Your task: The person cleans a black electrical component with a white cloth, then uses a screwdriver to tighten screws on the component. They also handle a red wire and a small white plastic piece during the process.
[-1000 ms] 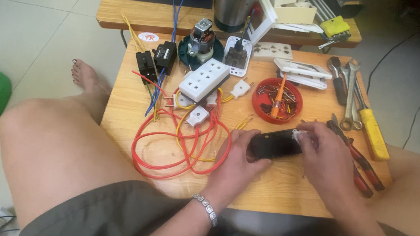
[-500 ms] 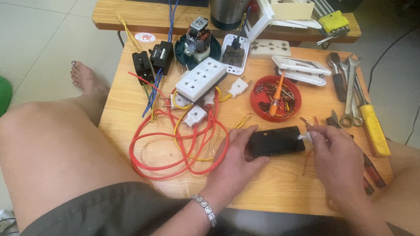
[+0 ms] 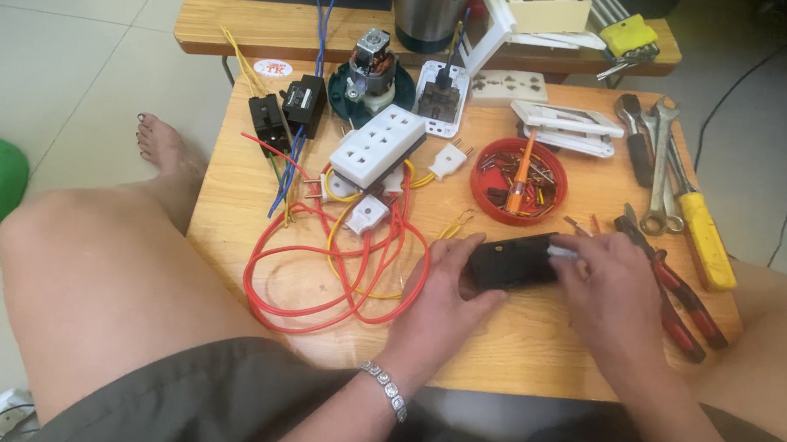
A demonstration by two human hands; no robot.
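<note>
**Two hands hold a black box on a cluttered wooden counter**

Seen from above, a seated person grips a small black box [image 3: 514,260] with both hands near the front edge of the counter [image 3: 533,354]. The left hand [image 3: 448,295] grasps its left end; the right hand [image 3: 605,289] closes over its right end, fingertips on top. Loops of red wire [image 3: 333,272] lie just left. Behind sit a red dish of small parts [image 3: 520,180] and a white socket strip [image 3: 378,145]. Red-handled pliers [image 3: 678,295] rest at right.
</note>
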